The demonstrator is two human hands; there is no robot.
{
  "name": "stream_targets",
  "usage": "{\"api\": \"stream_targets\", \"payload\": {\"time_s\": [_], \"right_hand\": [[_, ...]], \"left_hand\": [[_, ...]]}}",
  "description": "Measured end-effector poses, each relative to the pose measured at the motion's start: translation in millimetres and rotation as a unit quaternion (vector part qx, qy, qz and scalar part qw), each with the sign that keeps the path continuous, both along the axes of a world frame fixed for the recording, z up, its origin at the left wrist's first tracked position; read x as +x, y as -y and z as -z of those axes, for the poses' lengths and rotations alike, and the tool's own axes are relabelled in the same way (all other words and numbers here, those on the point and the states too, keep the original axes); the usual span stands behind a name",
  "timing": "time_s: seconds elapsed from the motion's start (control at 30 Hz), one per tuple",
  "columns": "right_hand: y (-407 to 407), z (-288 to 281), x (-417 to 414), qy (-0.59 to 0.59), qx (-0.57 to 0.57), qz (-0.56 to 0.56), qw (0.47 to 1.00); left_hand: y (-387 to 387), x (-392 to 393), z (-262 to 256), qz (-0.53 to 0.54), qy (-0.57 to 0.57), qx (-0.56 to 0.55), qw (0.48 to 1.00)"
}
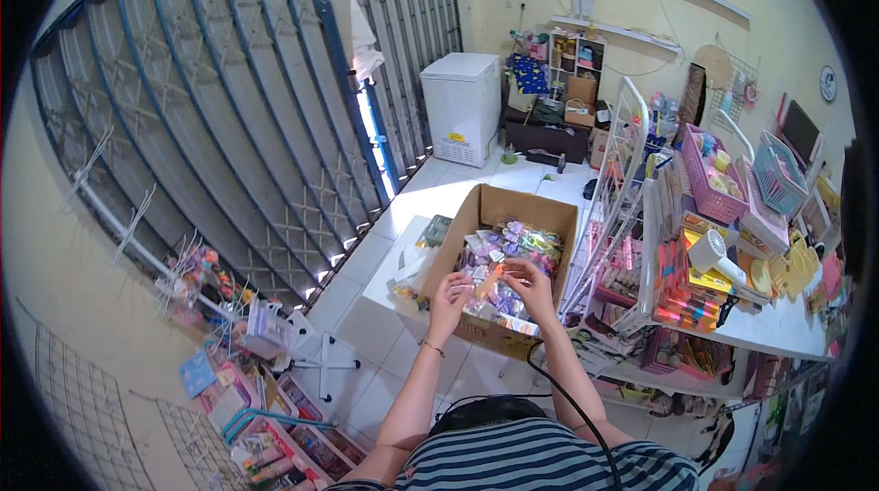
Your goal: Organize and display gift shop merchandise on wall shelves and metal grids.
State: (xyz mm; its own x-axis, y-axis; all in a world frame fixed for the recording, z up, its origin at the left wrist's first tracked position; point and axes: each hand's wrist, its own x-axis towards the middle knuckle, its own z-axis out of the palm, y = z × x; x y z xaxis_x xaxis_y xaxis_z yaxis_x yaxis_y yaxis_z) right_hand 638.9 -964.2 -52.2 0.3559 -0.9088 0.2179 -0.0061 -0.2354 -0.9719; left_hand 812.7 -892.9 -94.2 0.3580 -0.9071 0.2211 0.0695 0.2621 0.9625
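In front of me stands a cardboard box with its top uncovered, filled with small clear-wrapped packets in purple, green, white and other colours. Over the box, my right hand pinches a small orange item at its upper end. What the item is cannot be made out. My left hand, with a bracelet at the wrist, is close to the item's lower left end, fingers curled. Whether those fingers touch it is unclear.
On the left, a white surface holds plastic-wrapped goods. A white wire rack and a crowded table with a handheld fan flank the box on the right. Pink bins sit at lower left. A black cable crosses my right arm.
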Motion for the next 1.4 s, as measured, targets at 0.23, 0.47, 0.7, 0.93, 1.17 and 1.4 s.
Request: {"api": "stream_targets", "payload": {"time_s": [0.23, 0.47, 0.7, 0.93, 1.17, 1.4], "right_hand": [[38.5, 15.7, -6.9, -0.045, -0.012, 0.01, 0.999], [52.0, 30.5, -16.0, -0.093, 0.027, 0.012, 0.995], [54.3, 48.8, -20.6, -0.162, 0.094, -0.024, 0.982], [57.3, 91.6, -28.1, -0.265, 0.155, -0.06, 0.95], [57.4, 132.5, -25.5, -0.427, 0.245, -0.204, 0.846], [57.3, 167.0, -32.3, -0.365, 0.306, -0.254, 0.842]], "left_hand": [[45.5, 12.1, 1.8, 0.142, 0.406, 0.065, 0.901], [97.7, 29.5, 57.8, 0.439, 0.46, 0.137, 0.759], [123.6, 31.0, 97.8, 0.55, 0.508, 0.138, 0.649], [145.0, 34.9, 123.8, 0.61, 0.509, 0.152, 0.588], [140.3, 43.0, 114.8, 0.615, 0.453, 0.151, 0.628], [137.5, 37.5, 81.4, 0.656, 0.423, 0.175, 0.6]]}}
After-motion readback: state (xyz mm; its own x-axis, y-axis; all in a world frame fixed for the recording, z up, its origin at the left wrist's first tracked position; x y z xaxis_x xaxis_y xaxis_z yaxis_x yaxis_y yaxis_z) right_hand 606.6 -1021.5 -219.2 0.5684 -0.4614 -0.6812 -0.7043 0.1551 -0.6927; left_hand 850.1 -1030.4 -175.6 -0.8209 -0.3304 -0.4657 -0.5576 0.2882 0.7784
